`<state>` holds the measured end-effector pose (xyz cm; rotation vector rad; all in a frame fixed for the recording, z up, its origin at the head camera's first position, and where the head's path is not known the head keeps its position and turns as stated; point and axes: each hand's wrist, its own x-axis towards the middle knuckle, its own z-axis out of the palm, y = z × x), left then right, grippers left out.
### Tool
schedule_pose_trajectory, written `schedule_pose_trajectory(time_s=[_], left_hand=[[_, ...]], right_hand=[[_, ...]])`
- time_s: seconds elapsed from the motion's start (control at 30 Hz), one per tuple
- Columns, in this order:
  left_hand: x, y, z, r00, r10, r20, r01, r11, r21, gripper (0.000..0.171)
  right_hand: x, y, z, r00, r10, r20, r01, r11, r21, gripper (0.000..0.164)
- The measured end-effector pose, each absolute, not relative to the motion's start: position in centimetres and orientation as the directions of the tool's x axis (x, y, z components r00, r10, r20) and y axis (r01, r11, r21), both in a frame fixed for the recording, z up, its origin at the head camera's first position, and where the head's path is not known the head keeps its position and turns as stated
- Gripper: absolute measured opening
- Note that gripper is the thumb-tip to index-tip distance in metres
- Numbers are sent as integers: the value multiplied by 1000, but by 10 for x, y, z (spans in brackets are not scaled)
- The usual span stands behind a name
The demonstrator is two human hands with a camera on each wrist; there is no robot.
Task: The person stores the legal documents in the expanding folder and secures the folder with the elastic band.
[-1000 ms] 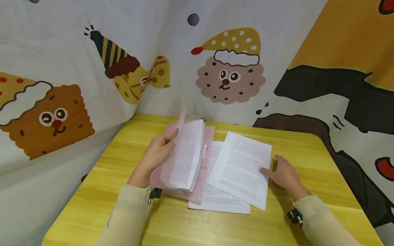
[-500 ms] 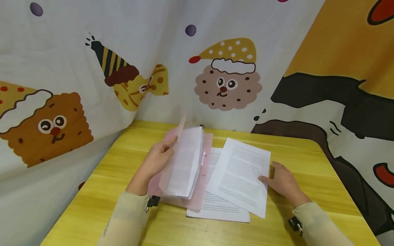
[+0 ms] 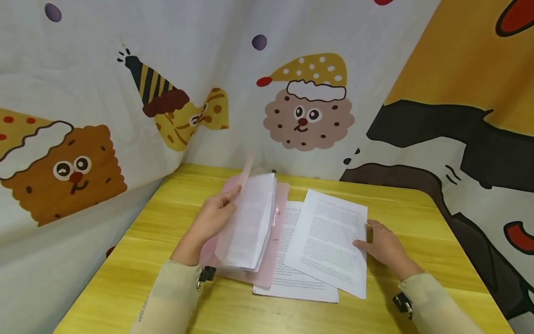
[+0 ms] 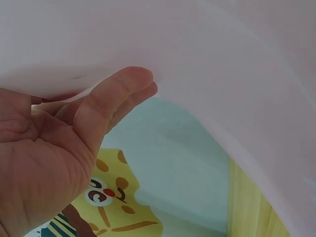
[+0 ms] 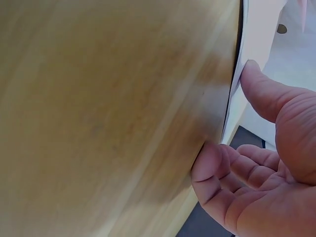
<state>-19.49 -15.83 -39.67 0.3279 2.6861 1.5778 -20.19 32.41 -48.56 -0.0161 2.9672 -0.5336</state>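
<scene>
A translucent pink folder (image 3: 267, 273) lies tilted on the table, holding white sheets (image 3: 252, 222) in clear sleeves. My left hand (image 3: 214, 215) pinches its raised front cover between thumb and fingers; the left wrist view has this cover (image 4: 222, 64) spread above the hand. To the right lies a stack of printed papers (image 3: 298, 280), partly covered by the folder. A loose printed sheet (image 3: 329, 236) slants over that stack. My right hand (image 3: 384, 243) holds this sheet's right edge, thumb on top; in the right wrist view its other fingers (image 5: 212, 163) curl at the edge.
The yellow wood-grain table (image 3: 417, 218) reaches back to a white cloth (image 3: 233, 28) printed with cartoon biscuits. A small black clip (image 3: 273, 171) shows at the folder's top edge. Black devices are strapped at both sleeve cuffs.
The head view has tilted up a little, so everything sits lower. In the last half second the loose sheet has slid slightly right with my right hand. The left hand keeps holding the cover.
</scene>
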Motion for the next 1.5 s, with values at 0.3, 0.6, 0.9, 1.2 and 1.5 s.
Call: schedule_pose_trajectory(time_s=[0.3,0.6,0.9,1.2,1.5], left_hand=[[-196,-158,-394,-978,190,91,174,486,857,52],[-197,-158,-391,-977,194,92,177,488,855,52],[-197,-158,-388,-978,188,88,173,509,843,52],[-196,-156,-386,-974,200,103,196,528,827,52],[-196,-156,-386,-975,200,100,192,518,834,52]], right_hand=[[-203,328,-479,-987,-31,-158,29,930,-367,94],[-204,340,-479,-987,-61,-147,6,907,-422,89],[-205,346,-481,-988,-56,-142,15,892,-451,85],[-204,350,-480,-986,-24,-166,58,881,-469,83],[-206,358,-481,-986,-20,-167,58,890,-452,80]])
